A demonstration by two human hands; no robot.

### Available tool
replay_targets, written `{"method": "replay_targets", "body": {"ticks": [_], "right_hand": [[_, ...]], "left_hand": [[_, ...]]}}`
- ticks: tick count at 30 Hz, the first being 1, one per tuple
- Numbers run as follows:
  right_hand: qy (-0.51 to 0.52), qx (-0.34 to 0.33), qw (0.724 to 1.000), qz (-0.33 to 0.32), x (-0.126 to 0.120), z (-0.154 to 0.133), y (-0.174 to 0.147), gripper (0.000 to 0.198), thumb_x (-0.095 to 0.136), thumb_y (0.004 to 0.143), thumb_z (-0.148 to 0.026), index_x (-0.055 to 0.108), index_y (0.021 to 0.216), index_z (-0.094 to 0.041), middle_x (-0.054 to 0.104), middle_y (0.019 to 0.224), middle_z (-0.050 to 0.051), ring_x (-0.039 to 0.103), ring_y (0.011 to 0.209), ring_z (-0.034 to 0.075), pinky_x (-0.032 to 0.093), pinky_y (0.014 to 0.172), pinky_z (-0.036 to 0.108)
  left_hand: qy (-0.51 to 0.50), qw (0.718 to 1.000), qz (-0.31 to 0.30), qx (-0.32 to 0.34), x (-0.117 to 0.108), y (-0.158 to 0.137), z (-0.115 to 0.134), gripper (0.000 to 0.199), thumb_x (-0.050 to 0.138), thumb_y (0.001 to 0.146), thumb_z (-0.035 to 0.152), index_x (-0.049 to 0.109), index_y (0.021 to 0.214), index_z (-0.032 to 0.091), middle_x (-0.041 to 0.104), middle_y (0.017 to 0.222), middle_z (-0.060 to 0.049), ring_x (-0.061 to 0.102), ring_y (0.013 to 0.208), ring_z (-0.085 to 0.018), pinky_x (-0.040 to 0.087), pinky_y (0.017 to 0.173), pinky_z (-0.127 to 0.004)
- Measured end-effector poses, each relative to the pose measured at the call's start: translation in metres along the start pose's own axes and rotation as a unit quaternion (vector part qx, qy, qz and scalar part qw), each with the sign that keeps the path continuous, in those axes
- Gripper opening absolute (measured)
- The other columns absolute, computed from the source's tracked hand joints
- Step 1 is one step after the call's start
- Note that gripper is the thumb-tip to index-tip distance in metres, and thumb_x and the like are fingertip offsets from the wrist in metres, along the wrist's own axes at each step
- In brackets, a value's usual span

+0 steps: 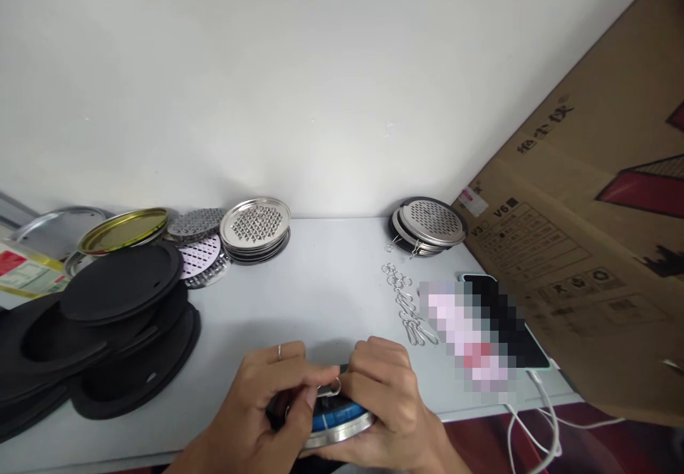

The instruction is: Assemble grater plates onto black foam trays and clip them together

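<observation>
A round blue disc (348, 429) with a metal rim, held at the table's (320, 274) near edge.
The left hand (270, 395) pinches a wire clip (330, 391) against the disc; the right hand (383, 387) grips the disc's side. Loose clips (409, 310) lie ahead, rightward.

Place: looks like a small workshop | Clue: many same-kind parts in piles on one gray tabletop (336, 281) | Left: big black round plates (122, 285) | Back: shiny metal grater plates (256, 224) | Right: a bunch of bent wire clips (410, 321), big printed cardboard box (582, 246) | Behind: plain pale wall (320, 82)
</observation>
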State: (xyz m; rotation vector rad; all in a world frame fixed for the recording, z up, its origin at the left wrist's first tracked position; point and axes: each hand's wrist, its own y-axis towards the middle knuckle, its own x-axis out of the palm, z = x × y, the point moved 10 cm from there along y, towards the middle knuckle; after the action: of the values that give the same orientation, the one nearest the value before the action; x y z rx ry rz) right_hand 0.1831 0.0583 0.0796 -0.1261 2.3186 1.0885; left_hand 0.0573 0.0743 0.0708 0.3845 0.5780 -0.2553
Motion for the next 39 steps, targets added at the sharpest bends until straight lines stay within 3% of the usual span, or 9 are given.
{"method": "replay_targets", "body": {"ticks": [6, 11, 20, 28, 34, 39], "right_hand": [[-0.011, 0.002, 1.000, -0.010, 0.003, 0.002, 0.001, 0.059, 0.058, 0.089, -0.066, 0.055, 0.053, -0.019, 0.049, 0.049, -0.003, 0.041, 0.046, 0.010, 0.023, 0.050, 0.031], [-0.004, -0.001, 1.000, -0.001, 0.001, 0.001, 0.004, 0.060, 0.058, 0.090, -0.065, 0.054, 0.052, -0.019, 0.047, 0.049, -0.003, 0.038, 0.046, 0.010, 0.021, 0.049, 0.031], [0.019, 0.010, 1.000, 0.015, -0.001, 0.006, 0.006, 0.064, 0.054, 0.091, -0.068, 0.050, 0.049, -0.020, 0.040, 0.049, -0.005, 0.033, 0.045, 0.010, 0.021, 0.048, 0.031], [0.037, 0.006, 0.999, 0.017, -0.001, 0.009, 0.007, 0.064, 0.053, 0.092, -0.066, 0.048, 0.049, -0.020, 0.036, 0.050, -0.006, 0.028, 0.047, 0.010, 0.019, 0.049, 0.032], [0.059, 0.015, 0.998, 0.024, -0.004, 0.016, 0.007, 0.058, 0.059, 0.089, -0.066, 0.057, 0.055, -0.020, 0.036, 0.049, -0.006, 0.030, 0.046, 0.011, 0.019, 0.049, 0.032], [0.121, 0.016, 0.991, 0.048, -0.006, 0.024, 0.003, 0.055, 0.064, 0.085, -0.066, 0.056, 0.058, -0.020, 0.039, 0.050, -0.007, 0.032, 0.045, 0.010, 0.020, 0.048, 0.030]], "left_hand": [[-0.053, 0.996, 0.040, 0.065, -0.001, 0.000, 0.008, 0.037, 0.055, 0.085, 0.011, 0.074, 0.108, 0.033, 0.064, 0.063, 0.002, 0.054, 0.046, -0.011, 0.044, 0.045, -0.020], [-0.050, 0.995, 0.044, 0.070, -0.002, -0.001, 0.007, 0.040, 0.054, 0.085, 0.008, 0.071, 0.111, 0.034, 0.068, 0.071, 0.001, 0.062, 0.057, -0.013, 0.048, 0.053, -0.021], [-0.034, 0.999, -0.029, 0.017, 0.006, 0.001, 0.002, 0.027, 0.049, 0.093, 0.018, 0.071, 0.104, 0.030, 0.071, 0.078, -0.003, 0.067, 0.068, -0.017, 0.054, 0.060, -0.025], [-0.071, 0.996, -0.054, 0.030, 0.011, 0.007, 0.006, 0.032, 0.046, 0.092, 0.009, 0.066, 0.106, 0.031, 0.066, 0.077, 0.001, 0.062, 0.062, -0.013, 0.052, 0.064, -0.023], [-0.082, 0.996, -0.017, 0.043, 0.011, 0.002, -0.001, 0.032, 0.044, 0.095, 0.014, 0.067, 0.107, 0.033, 0.062, 0.073, 0.000, 0.060, 0.062, -0.014, 0.047, 0.058, -0.023], [-0.075, 0.997, 0.031, 0.010, 0.009, -0.002, -0.007, 0.030, 0.042, 0.101, 0.029, 0.071, 0.104, 0.034, 0.058, 0.067, 0.000, 0.054, 0.056, -0.015, 0.044, 0.057, -0.026]]}}
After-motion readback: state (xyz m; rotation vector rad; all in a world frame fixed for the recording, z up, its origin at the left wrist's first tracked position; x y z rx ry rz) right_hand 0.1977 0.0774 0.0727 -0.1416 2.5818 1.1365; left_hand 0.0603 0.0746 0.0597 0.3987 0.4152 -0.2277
